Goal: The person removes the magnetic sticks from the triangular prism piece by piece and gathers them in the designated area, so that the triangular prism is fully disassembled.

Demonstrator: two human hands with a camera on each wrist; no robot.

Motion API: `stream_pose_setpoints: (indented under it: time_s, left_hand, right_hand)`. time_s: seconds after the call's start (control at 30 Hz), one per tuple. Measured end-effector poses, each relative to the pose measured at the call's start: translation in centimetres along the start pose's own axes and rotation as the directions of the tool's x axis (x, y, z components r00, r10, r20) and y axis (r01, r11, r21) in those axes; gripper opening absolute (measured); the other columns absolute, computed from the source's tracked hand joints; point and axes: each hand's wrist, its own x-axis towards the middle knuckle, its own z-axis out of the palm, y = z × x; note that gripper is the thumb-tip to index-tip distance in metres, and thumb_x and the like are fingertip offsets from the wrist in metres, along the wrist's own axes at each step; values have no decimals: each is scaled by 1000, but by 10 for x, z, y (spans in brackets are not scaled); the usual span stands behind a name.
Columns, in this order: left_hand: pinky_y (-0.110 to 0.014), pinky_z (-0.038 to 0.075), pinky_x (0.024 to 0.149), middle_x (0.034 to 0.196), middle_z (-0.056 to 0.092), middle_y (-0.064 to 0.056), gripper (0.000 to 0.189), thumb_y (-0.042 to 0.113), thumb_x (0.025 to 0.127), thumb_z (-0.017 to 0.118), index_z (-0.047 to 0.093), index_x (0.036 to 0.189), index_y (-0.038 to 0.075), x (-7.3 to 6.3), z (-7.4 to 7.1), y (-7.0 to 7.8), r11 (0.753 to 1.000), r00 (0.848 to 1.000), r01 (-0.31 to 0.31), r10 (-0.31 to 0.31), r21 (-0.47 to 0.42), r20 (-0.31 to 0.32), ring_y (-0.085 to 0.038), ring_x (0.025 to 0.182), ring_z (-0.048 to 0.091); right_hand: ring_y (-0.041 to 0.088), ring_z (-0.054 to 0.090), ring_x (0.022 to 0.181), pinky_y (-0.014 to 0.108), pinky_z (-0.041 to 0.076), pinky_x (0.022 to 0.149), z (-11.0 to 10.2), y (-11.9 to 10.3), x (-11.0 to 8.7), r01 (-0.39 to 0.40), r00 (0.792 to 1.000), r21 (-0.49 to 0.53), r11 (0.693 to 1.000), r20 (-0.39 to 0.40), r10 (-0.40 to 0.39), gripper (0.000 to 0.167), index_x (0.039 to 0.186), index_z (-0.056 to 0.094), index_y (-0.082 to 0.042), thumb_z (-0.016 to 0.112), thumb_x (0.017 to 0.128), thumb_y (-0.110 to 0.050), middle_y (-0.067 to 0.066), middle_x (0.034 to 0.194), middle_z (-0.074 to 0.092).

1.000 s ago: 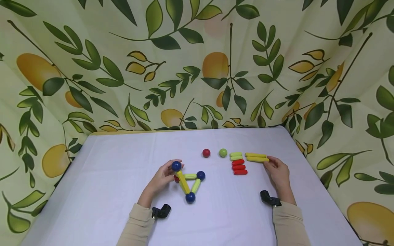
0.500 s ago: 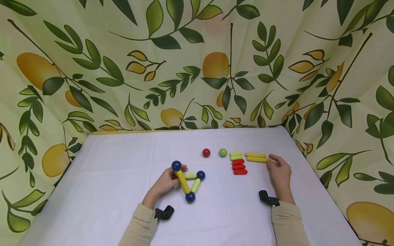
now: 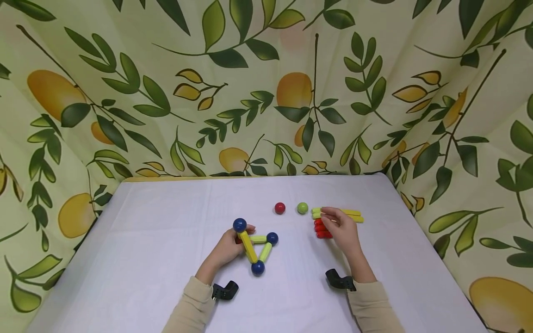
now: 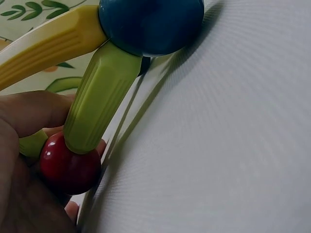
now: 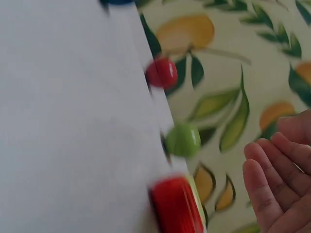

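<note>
My left hand (image 3: 225,248) grips a toy frame of magnetic rods and balls at its red ball (image 4: 70,162). Chunky green rods (image 3: 265,252) join blue balls (image 3: 257,268) near the table, and a yellow rod (image 3: 248,247) slants up to a raised blue ball (image 3: 239,225). In the left wrist view, fingers curl around the red ball and the lower end of a green rod (image 4: 103,99). Over the loose rods hovers my right hand (image 3: 346,233), fingers relaxed and nothing between them. It partly hides the red rods (image 3: 322,235) and yellow rods (image 3: 358,219).
Behind the frame lie a loose red ball (image 3: 280,208) and a loose green ball (image 3: 302,208). Short light-green rods (image 3: 316,211) lie to the right of these. A leaf-patterned curtain (image 3: 258,138) stands along the far edge of the white table (image 3: 158,222).
My right hand has moved left from the ends of the yellow rods to above the red rods. My left hand has shifted slightly right at the red ball; the frame stays about where it was.
</note>
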Motion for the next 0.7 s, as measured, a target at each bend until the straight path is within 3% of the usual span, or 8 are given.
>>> stream_pose_setpoints:
  time_s: [0.13, 0.3, 0.43, 0.57, 0.63, 0.7]
  left_hand:
    - [-32, 46, 91, 115, 67, -4, 33, 8, 82, 68, 66, 115, 14, 0, -1, -1, 1000, 1000, 2, -2, -6, -3, -18, 103, 59]
    - [-28, 46, 88, 114, 67, -4, 28, 9, 84, 68, 68, 111, 14, 0, -1, -2, 1000, 1000, -6, 6, -17, -7, -15, 100, 59]
    - [-30, 46, 89, 113, 67, -8, 28, 3, 84, 66, 68, 111, 8, -5, -1, 11, 1000, 1000, 10, -10, -28, -18, -18, 101, 58]
    - [-33, 46, 88, 112, 68, -10, 26, 3, 84, 65, 67, 110, 7, -5, 0, 12, 1000, 1000, 20, -21, -24, -22, -19, 99, 59]
    - [-32, 46, 86, 110, 68, -7, 25, 5, 85, 66, 68, 108, 11, -2, 1, 4, 1000, 1000, 19, -19, -22, -23, -17, 95, 58]
    - [-30, 45, 81, 109, 67, -5, 23, 6, 84, 66, 69, 106, 15, -1, 0, 1, 1000, 999, 19, -19, -13, -27, -16, 90, 57]
  right_hand:
    - [27, 63, 105, 15, 52, 81, 27, -12, -4, 12, 988, 61, 998, 155, -22, 28, 116, 63, -1, 65, 88, -6, 16, 115, 66]
    - [25, 62, 109, 28, 54, 88, 58, -22, -9, 2, 939, 44, 999, 344, -17, 30, 118, 64, -9, 66, 88, -11, 10, 117, 66]
    - [25, 58, 115, 37, 52, 93, 76, -26, -9, 48, 873, 13, 999, 485, -48, 31, 120, 63, -10, 63, 89, -8, 7, 121, 64]
    - [23, 57, 109, 40, 50, 94, 90, -25, -9, 125, 801, -39, 991, 594, -78, 31, 116, 62, -11, 59, 87, -2, 5, 120, 62]
    - [20, 54, 101, 37, 49, 90, 95, -23, -11, 162, 792, -76, 984, 605, -83, 31, 113, 62, -14, 58, 86, -1, 3, 115, 61]
    - [17, 52, 97, 34, 47, 87, 100, -21, -12, 192, 797, -101, 976, 596, -95, 30, 110, 62, -16, 59, 84, -1, 0, 112, 60]
